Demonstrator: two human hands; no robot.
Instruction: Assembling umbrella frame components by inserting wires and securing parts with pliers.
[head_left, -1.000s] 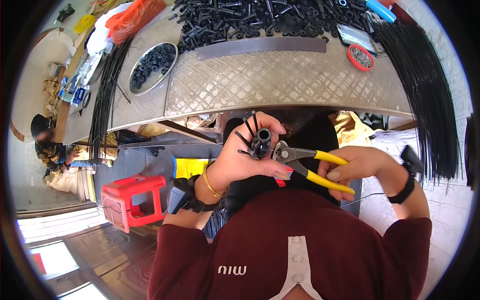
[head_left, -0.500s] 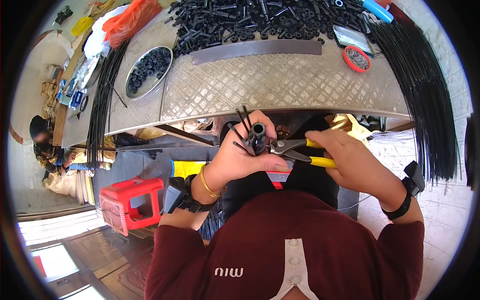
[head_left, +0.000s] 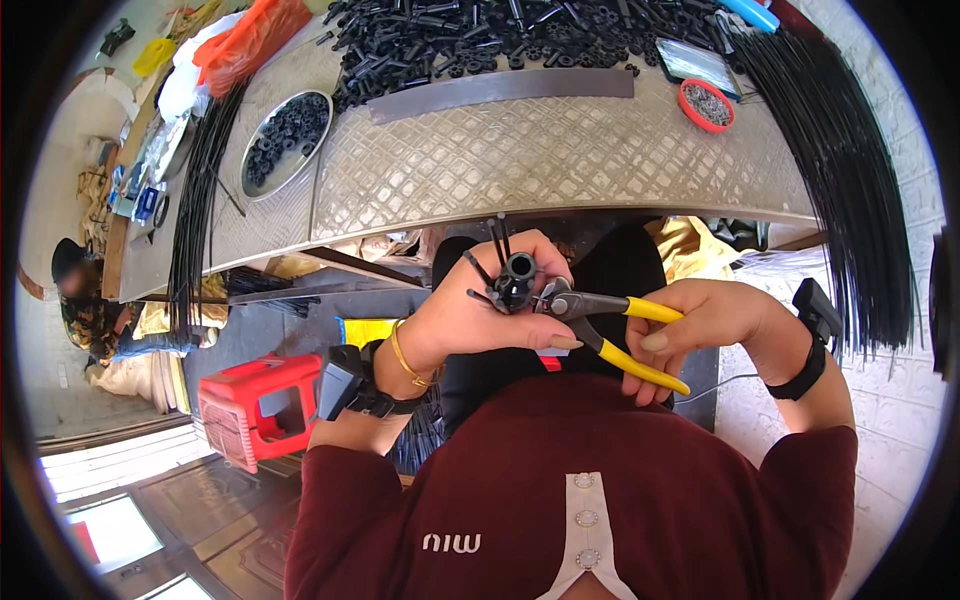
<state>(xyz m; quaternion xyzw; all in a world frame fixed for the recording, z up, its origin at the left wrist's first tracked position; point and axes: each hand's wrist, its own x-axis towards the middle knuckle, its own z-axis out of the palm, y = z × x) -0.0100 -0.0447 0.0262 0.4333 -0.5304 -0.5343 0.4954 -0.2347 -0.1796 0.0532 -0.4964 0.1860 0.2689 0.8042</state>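
L hand (head_left: 480, 315) is clenched round a small black tubular fitting (head_left: 519, 268), open end up toward me, w/ a few thin black rods (head_left: 497, 240) sticking up from between the fingers. It sits just below the table's near edge, in front of my chest, over my lap. R hand (head_left: 700, 325) is wrapped round the yellow handles of a pair of pliers (head_left: 610, 320); the steel nose touches the fitting on its right side. Can't tell if the nose actually bites the part or only rests against it.

Handling, my guess: fitting looks like hard plastic, light, stiff, prob a bit slick, so pinch it across the barrel, low down, leaving the mouth free. Rods look thin and springy; hold them close to the fitting or they'll splay. Pliers: too hard a squeeze could crack or mar the plastic.

Around: metal table (head_left: 560, 160) w/ embossed top, a heap of black parts (head_left: 500, 35) at the far side, an oval metal dish (head_left: 285, 140) of the same parts at left, a small red tray (head_left: 706, 103) at right, long rod bundles (head_left: 840, 190) hanging off the right end. Red stool (head_left: 255, 405) on the floor to my left.
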